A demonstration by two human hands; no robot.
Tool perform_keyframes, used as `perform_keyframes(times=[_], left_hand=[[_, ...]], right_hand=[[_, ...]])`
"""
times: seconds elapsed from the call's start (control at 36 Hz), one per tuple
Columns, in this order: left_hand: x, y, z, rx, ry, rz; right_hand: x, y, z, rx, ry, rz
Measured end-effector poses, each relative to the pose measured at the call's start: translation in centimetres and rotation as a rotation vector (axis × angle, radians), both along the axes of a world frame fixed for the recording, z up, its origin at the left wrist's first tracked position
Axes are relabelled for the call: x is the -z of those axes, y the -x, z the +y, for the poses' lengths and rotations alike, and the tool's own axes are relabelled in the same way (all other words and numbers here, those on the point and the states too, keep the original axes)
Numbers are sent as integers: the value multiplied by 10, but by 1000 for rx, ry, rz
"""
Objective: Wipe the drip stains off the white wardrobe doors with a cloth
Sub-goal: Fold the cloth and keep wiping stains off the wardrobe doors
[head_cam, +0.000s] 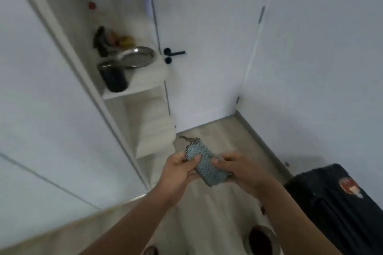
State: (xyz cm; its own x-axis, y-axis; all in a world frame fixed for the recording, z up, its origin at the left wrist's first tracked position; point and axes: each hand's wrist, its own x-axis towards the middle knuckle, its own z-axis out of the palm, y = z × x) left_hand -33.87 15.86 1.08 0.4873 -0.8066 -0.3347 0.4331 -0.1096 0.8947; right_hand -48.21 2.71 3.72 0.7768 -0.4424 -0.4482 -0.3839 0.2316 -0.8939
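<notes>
Cloth [204, 164], textured blue-grey, folded, both hands

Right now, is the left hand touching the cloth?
Touching. The head view shows the left hand gripping the folded blue cloth, its thumb pressed on the top face.

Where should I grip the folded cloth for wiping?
Grip the cloth across its middle with the right hand, coming from its right edge. It is folded into a long pad, so a mid-grip likely keeps the folds together; skip the loose tail at the far end.
</notes>
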Motion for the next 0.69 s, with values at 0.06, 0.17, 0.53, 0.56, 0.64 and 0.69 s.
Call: perform_keyframes(times=[0.06, 0.17, 0.53, 0.56, 0.64, 0.69], left_hand=[[-13, -20, 40, -83, 15, -35], [-37, -60, 142, -294, 43, -23], [-34, -200, 398, -910, 400, 490], [-31, -219, 425, -940, 406, 508], [-28, -257, 482, -972, 441, 544], [-28, -277, 513, -972, 452, 556]], right_hand=[[-7, -28, 24, -144, -24, -37], [-13, -97, 94, -367, -18, -63], [-11, -299, 349, -365, -278, -231], [-11, -318, 373, -402, -185, -245], [-12, -355, 426, -539, 167, -301], [-12, -378, 457, -594, 254, -331]])
